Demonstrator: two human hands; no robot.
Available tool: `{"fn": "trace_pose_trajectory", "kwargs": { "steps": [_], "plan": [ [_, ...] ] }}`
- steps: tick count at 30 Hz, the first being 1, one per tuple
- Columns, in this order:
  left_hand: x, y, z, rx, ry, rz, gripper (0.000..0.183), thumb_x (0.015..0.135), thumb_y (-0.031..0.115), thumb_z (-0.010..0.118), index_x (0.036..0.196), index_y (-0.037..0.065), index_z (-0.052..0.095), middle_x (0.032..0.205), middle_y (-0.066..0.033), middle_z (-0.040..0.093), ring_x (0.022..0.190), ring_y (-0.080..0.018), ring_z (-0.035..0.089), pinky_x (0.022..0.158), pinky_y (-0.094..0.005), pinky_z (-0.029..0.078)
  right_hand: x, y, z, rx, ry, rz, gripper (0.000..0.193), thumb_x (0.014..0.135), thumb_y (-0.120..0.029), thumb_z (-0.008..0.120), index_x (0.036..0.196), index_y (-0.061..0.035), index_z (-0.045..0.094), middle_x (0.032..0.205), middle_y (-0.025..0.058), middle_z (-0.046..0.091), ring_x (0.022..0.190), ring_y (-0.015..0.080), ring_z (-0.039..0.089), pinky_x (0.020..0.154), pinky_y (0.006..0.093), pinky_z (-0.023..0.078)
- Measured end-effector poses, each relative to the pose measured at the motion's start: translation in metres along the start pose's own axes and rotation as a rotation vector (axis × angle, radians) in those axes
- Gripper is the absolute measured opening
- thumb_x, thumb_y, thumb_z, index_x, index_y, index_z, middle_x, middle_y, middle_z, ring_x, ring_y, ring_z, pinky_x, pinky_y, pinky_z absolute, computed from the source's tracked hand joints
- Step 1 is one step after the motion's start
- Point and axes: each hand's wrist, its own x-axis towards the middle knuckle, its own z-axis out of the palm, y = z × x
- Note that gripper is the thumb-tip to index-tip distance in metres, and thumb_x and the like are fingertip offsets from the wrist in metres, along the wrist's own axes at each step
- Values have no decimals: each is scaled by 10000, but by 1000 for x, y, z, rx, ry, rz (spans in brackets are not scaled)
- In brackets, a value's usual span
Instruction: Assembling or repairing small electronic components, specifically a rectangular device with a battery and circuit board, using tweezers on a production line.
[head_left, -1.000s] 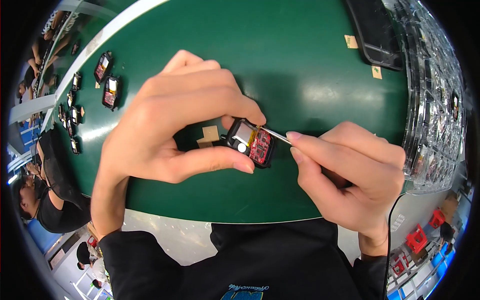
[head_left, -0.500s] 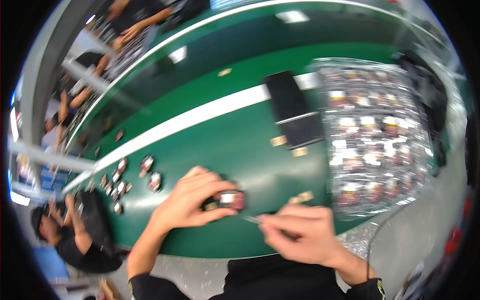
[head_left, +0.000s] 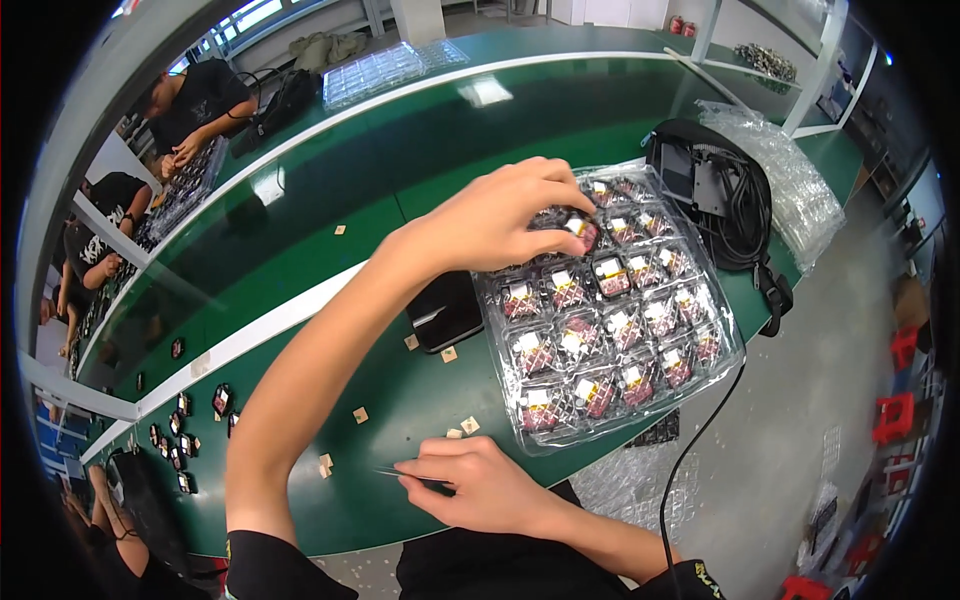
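Note:
My left hand [head_left: 515, 215] reaches far across to the clear plastic tray [head_left: 508, 395]. Between its thumb and fingers is a small dark module [head_left: 582, 235] with reddish and yellow parts, at a pocket in the tray's far rows. Similar modules with white tops, such as one module [head_left: 612, 276], fill several other pockets. Close to my body, my right hand [head_left: 475, 485] is closed on thin metal tweezers [head_left: 388, 471], their tips pointing left above the green table [head_left: 400, 400].
Small tan squares, among them one square [head_left: 361, 415], lie scattered on the table. A black phone-like slab [head_left: 447, 320] is partly under my left forearm. Loose modules [head_left: 177, 440] sit at the left. Beyond the tray lies a black bag with cables [head_left: 735, 200]. Co-workers sit at the left.
My left hand has carried a module from the table's middle up and right to the tray. My right hand has shifted left with the tweezers. The view has turned right.

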Motion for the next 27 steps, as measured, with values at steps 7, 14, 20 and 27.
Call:
{"fn": "trace_pose_trajectory", "kwargs": {
  "steps": [7, 14, 20, 27],
  "plan": [
    [-33, -17, -4, 84, 82, -66, 403, 1030, 257, 762, 1395, 90, 733, 1397, -121, 706, 1344, -323, 599, 1170, -448, 472, -1, 1, 2, -44, 60, -85, 171, 918, -52, 827, 1078, 7, 838, 763, 93, 677, 562, 186, 609, 536, 332, 484],
    [-270, -39, -96, 648, 219, -635, 246, 1008, 182, 742, 1232, 87, 771, 1322, -128, 731, 1276, -370, 663, 1107, -468, 534, -4, -1, 2, -112, 77, -38, 195, 859, -25, 848, 1052, 1, 852, 720, 64, 679, 527, 142, 569, 500, 302, 425],
    [-485, -5, -160, 1134, 161, -1409, 395, 1019, 436, 717, 1129, 57, 717, 1052, -170, 727, 1058, -397, 722, 885, -539, 584, 0, -3, 4, -109, 23, -56, 184, 872, -35, 841, 1051, 5, 837, 751, 69, 657, 540, 172, 596, 517, 319, 466],
    [-485, 2, -156, 290, 581, -1250, 516, 957, 184, 848, 1398, 24, 634, 1179, -130, 748, 1110, -226, 706, 1023, -387, 564, 2, -9, 8, -135, 76, 41, 193, 857, -4, 852, 1048, 18, 851, 745, 60, 700, 528, 106, 548, 483, 271, 390]
  ]
}}
